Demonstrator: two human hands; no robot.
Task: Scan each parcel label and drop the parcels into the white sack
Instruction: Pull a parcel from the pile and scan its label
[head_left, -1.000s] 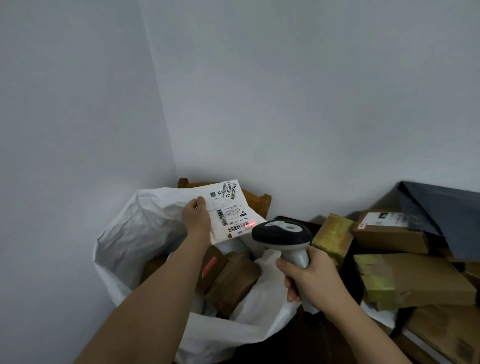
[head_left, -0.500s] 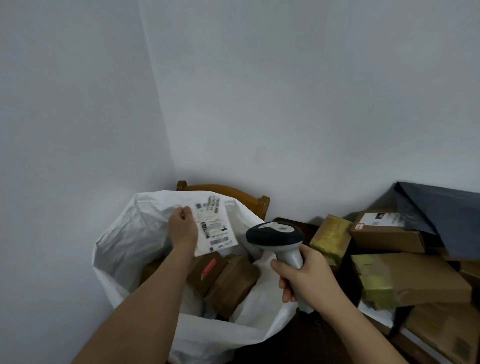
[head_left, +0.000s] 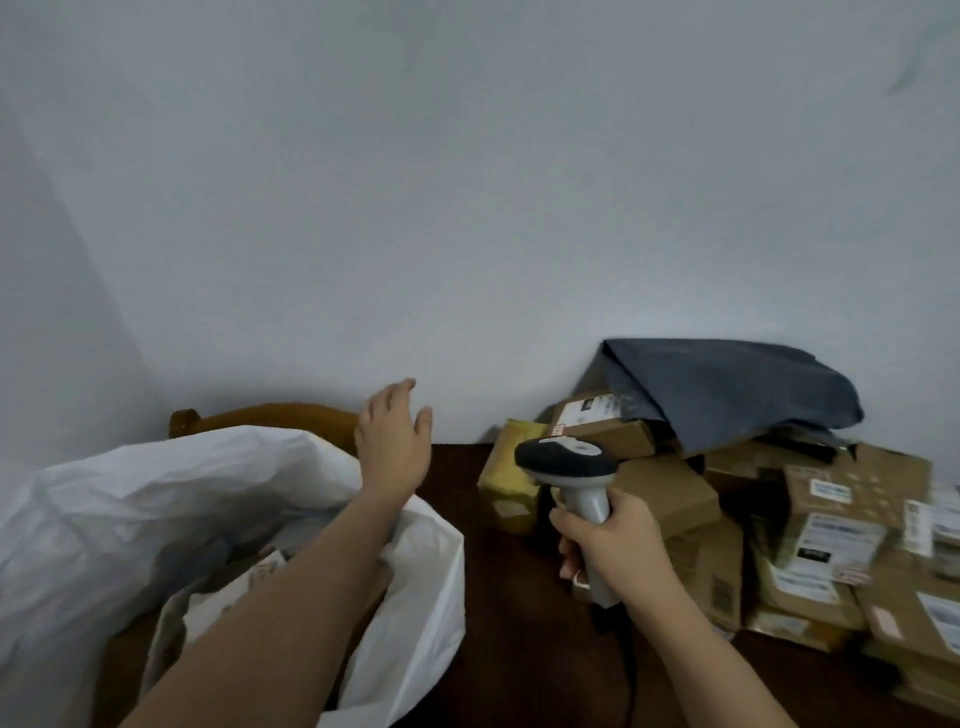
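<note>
While the right hand (head_left: 610, 540) grips the scanner (head_left: 571, 467) by its handle, the left hand (head_left: 395, 441) is up over the white sack (head_left: 156, 493) with its fingers spread and nothing in it. Brown parcels (head_left: 810, 530) sit piled on the dark table (head_left: 519, 623), right of the sack

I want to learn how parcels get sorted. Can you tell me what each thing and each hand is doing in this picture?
left hand: empty, fingers spread, raised over the sack's far edge
right hand: grips the scanner's handle
scanner: held upright, head pointing left
white sack: mouth open, parcels inside
pile of parcels: stacked on the dark table, labels showing
grey bag: crumpled, lying on top of the pile
</note>
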